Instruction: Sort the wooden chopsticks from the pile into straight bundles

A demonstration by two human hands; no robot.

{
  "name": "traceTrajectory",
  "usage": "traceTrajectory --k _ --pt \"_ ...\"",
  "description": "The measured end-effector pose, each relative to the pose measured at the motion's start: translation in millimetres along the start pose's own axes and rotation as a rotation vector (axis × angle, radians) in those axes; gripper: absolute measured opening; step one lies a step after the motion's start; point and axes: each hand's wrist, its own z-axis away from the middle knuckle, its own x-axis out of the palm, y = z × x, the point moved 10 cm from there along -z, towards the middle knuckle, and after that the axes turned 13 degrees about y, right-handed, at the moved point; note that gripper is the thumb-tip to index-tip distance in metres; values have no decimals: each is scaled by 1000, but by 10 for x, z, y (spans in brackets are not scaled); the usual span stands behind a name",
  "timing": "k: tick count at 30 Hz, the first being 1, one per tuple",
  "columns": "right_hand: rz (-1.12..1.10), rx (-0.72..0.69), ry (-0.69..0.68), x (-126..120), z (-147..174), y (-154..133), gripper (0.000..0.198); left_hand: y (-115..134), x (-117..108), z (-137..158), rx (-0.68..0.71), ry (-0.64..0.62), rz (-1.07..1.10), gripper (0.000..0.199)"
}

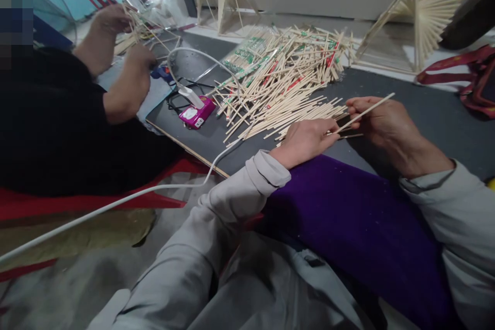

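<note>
Between my two hands runs a thin pale wooden stick, slanting up to the right. My left hand is closed, its fingertips pinching the stick near its lower end. My right hand has its fingers curled around the stick further up, so the top end sticks out past the knuckles. Just beyond my hands, a big loose pile of wooden sticks covers part of the dark table. Another stick lies low behind my fingers, partly hidden.
A purple power adapter with a white cable stands left of the pile. Stick frames lean along the wall. A purple cloth covers my lap. At left, a co-worker's hands hold a stick frame. A red strap lies at right.
</note>
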Motion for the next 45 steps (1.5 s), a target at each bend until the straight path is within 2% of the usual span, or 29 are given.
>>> traceTrajectory --k 4,8,12,17,24,26,28,33,35,37,39,45 --pt "-97 -94 153 -227 -192 -88 14 9 14 25 37 -90 -171 31" --pt "-148 -202 275 -442 -346 -173 19 62 6 75 73 -209 -359 30" --pt "-137 -275 342 -583 -421 -228 19 18 35 127 41 -312 -564 29" --pt "-121 -264 302 -554 -412 -210 17 -34 95 53 50 -296 -666 28" --pt "-81 -288 222 -436 -345 -220 16 -269 173 -314 13 -184 -753 30" --pt "-69 -288 217 -429 -336 -224 16 -268 59 -358 -18 -153 -745 30" --pt "-57 -282 208 -416 -330 -221 16 -236 -176 -318 -65 -136 -728 29" --pt "-51 -257 168 -347 -318 -193 19 -247 -1136 70 -240 -70 -934 30" --pt "-47 -253 159 -326 -316 -180 19 -325 -1360 279 -291 -105 -1020 29" --pt "-46 -247 156 -318 -316 -159 19 -425 -1363 470 -293 -207 -1058 28" --pt "-54 -254 148 -313 -314 -149 18 -510 -1275 605 -280 -284 -1084 28" --pt "-35 -246 144 -306 -304 -106 16 -645 -1078 644 -294 -304 -1114 31"
